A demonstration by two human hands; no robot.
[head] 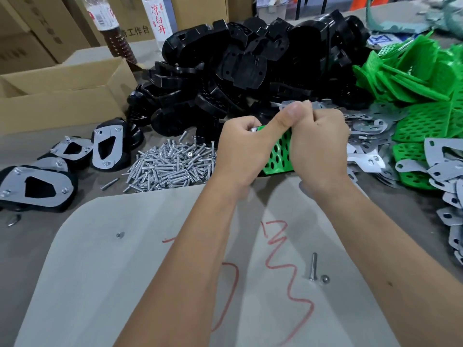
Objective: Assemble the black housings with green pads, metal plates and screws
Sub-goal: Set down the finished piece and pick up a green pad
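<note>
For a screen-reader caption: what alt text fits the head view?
Both hands, left hand and right hand, grip a green perforated pad above a grey board. Behind lie a screw pile, black housings, metal plates, more green pads, and finished assemblies at left.

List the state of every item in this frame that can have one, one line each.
left hand: gripping the green pad
right hand: gripping the green pad
green pad: held up between both hands, tilted
finished housings: plates and screws on, lying at left
cardboard box: open
loose screw: lying flat on the board
bottle: upright, cap out of view
</note>
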